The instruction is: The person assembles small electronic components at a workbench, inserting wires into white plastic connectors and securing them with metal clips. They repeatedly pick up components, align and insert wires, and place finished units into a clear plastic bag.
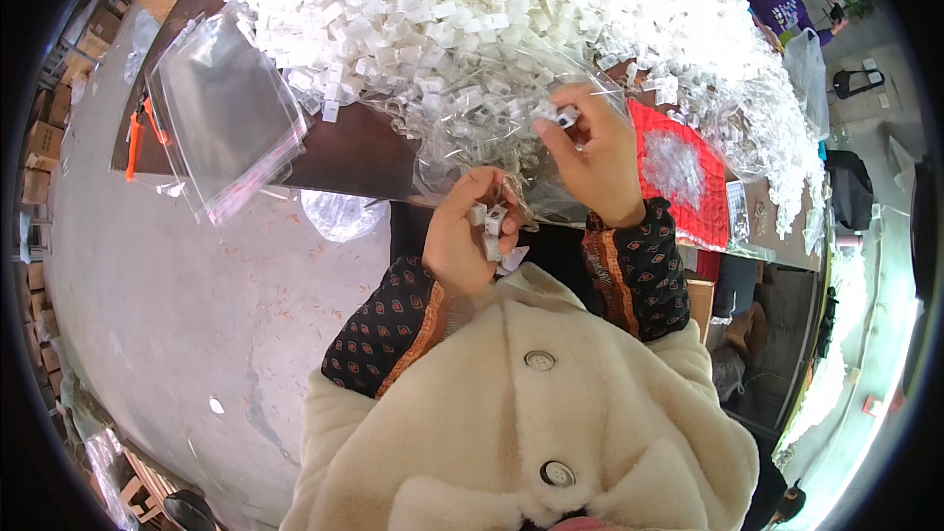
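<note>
1. Nearest the body, we found the left hand (462, 236) curled, its fingers closed around several small white plastic clips (492, 221). One clip protruded below the palm, close to the cream coat (521, 403).
2. Just beyond and to the right, the right hand (595, 162) was raised higher, thumb and forefinger pinched shut on a single white clip (558, 115). We could not tell that piece's long axis; it was too small.
3. Between the two hands hung a clear plastic bag (472, 152), its mouth lying up and between them, its crumpled body against the table edge (344, 152). The left hand appeared to touch the bag's lower rim; the right hand held its clip over the opening. The right hand stood nearer the mouth.
4. Left of the bag, a stack of flat clear bags (221, 113) lay well apart from both hands.
5. Farthest off, the large heap of white clips (442, 0) covered the table, directly ahead of both hands and beyond the bag.
</note>
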`<state>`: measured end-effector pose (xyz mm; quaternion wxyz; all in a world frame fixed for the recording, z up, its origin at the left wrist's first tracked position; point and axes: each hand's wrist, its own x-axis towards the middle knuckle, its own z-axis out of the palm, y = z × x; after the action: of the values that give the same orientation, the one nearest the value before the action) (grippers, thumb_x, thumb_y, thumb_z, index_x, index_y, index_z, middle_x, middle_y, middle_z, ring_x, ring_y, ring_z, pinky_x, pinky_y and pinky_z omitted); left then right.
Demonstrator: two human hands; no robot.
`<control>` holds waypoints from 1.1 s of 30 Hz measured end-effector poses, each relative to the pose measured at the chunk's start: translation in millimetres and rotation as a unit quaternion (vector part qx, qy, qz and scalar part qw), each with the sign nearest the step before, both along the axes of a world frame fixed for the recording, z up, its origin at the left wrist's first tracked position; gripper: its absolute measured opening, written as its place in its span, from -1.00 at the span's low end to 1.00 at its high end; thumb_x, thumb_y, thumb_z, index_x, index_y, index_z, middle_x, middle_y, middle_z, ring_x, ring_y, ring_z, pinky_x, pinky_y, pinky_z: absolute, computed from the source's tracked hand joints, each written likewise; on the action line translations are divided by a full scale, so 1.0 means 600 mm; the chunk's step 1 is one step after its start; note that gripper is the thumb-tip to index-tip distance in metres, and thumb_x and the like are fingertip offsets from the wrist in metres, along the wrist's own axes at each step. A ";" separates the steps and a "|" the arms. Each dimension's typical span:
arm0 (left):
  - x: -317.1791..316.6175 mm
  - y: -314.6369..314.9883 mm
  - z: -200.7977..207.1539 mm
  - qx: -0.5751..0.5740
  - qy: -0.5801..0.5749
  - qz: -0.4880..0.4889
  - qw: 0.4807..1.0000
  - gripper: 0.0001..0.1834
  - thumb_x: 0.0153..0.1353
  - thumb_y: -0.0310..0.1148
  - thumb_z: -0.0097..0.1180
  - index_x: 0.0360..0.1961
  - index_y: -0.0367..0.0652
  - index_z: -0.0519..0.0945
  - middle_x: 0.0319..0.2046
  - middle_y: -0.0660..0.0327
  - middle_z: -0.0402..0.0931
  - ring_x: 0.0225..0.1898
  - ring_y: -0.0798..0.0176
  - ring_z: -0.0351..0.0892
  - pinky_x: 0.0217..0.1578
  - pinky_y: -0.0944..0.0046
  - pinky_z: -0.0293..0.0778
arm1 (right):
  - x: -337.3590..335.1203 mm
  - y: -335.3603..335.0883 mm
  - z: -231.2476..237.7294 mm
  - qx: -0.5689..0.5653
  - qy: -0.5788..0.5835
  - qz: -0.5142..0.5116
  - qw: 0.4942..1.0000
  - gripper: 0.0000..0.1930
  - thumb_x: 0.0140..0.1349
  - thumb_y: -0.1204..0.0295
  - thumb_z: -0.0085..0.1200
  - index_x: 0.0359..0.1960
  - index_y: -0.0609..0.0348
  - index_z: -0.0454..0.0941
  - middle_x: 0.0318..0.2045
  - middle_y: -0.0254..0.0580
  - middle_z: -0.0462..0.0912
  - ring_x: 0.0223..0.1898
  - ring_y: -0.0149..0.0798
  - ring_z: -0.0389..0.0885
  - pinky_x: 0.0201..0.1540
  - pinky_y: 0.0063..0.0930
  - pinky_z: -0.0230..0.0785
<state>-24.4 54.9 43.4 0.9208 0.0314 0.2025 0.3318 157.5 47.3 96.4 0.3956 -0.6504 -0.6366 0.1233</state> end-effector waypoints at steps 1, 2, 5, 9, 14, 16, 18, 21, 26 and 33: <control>0.002 0.001 -0.001 0.005 -0.002 0.005 1.000 -0.83 0.38 -0.27 -0.05 -0.22 -0.14 0.47 -0.39 0.15 0.47 -0.50 0.20 0.38 -0.63 0.30 0.25 | 0.001 -0.001 0.000 0.006 0.086 -0.018 0.996 -0.76 0.22 0.57 0.22 -0.11 0.27 0.48 -0.35 -0.34 0.56 -0.48 -0.58 0.48 -0.51 -0.66 0.30; 0.004 0.001 -0.002 0.006 0.000 0.005 1.000 -0.83 0.38 -0.27 -0.04 -0.22 -0.15 0.48 -0.39 0.15 0.47 -0.50 0.21 0.38 -0.63 0.30 0.25 | 0.002 -0.002 0.001 0.000 0.063 -0.012 0.998 -0.77 0.22 0.57 0.22 -0.12 0.26 0.49 -0.35 -0.33 0.56 -0.48 -0.57 0.48 -0.50 -0.66 0.31; 0.006 0.002 -0.004 0.019 0.012 0.009 1.000 -0.81 0.38 -0.27 -0.03 -0.23 -0.16 0.49 -0.40 0.16 0.47 -0.49 0.22 0.39 -0.63 0.31 0.26 | -0.002 -0.010 0.001 0.034 0.046 0.012 0.998 -0.81 0.22 0.57 0.22 -0.17 0.26 0.49 -0.36 -0.31 0.57 -0.48 -0.54 0.46 -0.46 -0.66 0.33; 0.002 -0.003 -0.004 0.020 0.043 0.009 0.999 -0.81 0.37 -0.26 -0.02 -0.23 -0.16 0.50 -0.41 0.16 0.47 -0.49 0.23 0.39 -0.65 0.33 0.26 | -0.003 -0.024 0.017 -0.023 -0.089 0.057 0.994 -0.83 0.27 0.59 0.15 -0.14 0.24 0.47 -0.29 -0.27 0.58 -0.46 -0.53 0.47 -0.44 -0.63 0.35; 0.003 -0.003 -0.001 0.041 0.031 0.010 0.999 -0.80 0.36 -0.25 0.01 -0.23 -0.16 0.50 -0.42 0.17 0.46 -0.50 0.23 0.40 -0.66 0.33 0.26 | 0.005 -0.054 0.049 -0.034 0.283 0.072 0.956 -0.80 0.35 0.54 0.06 -0.03 0.24 0.40 -0.26 -0.14 0.60 -0.51 -0.49 0.41 -0.46 -0.60 0.31; 0.005 -0.002 0.002 0.064 0.032 -0.010 0.997 -0.77 0.38 -0.23 -0.02 -0.22 -0.18 0.51 -0.39 0.13 0.49 -0.48 0.21 0.44 -0.65 0.32 0.27 | 0.009 -0.062 0.054 -0.027 0.431 0.122 0.894 -0.79 0.35 0.55 0.04 -0.02 0.25 0.38 -0.26 -0.13 0.59 -0.53 -0.51 0.38 -0.49 -0.63 0.28; 0.006 -0.004 0.008 0.078 0.047 -0.029 0.995 -0.74 0.40 -0.21 -0.06 -0.20 -0.21 0.52 -0.37 0.10 0.51 -0.45 0.19 0.49 -0.65 0.32 0.29 | 0.011 -0.071 0.058 -0.040 0.498 0.156 0.852 -0.77 0.36 0.53 0.02 0.02 0.24 0.36 -0.25 -0.12 0.59 -0.55 -0.52 0.34 -0.49 -0.65 0.24; 0.013 -0.013 0.028 0.153 0.052 -0.062 0.985 -0.69 0.43 -0.20 -0.12 -0.14 -0.25 0.50 -0.34 0.04 0.55 -0.39 0.14 0.56 -0.65 0.31 0.31 | 0.015 -0.094 0.069 -0.078 0.542 0.180 0.817 -0.79 0.35 0.53 0.03 -0.02 0.23 0.38 -0.26 -0.16 0.57 -0.54 -0.52 0.37 -0.47 -0.64 0.25; 0.066 -0.044 0.100 0.167 0.099 -0.087 0.977 -0.64 0.40 -0.14 -0.16 -0.05 -0.21 0.49 -0.32 0.12 0.58 -0.44 0.14 0.59 -0.66 0.31 0.35 | 0.025 -0.149 0.081 -0.054 0.370 0.118 0.920 -0.82 0.30 0.58 0.09 -0.09 0.23 0.41 -0.35 -0.30 0.49 -0.50 -0.53 0.46 -0.42 -0.63 0.34; 0.296 -0.065 0.167 0.196 0.126 -0.201 0.951 -0.72 0.38 -0.18 -0.08 -0.14 -0.18 0.50 -0.38 0.20 0.55 -0.42 0.25 0.58 -0.64 0.33 0.38 | 0.198 -0.236 0.093 0.057 0.388 -0.020 0.920 -0.82 0.27 0.58 0.15 -0.14 0.21 0.43 -0.38 -0.37 0.51 -0.41 -0.55 0.51 -0.41 -0.61 0.37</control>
<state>152.9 15.7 143.4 0.9111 0.2933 0.2371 0.1661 276.1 -94.3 152.4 0.6503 -0.5404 -0.4264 0.3214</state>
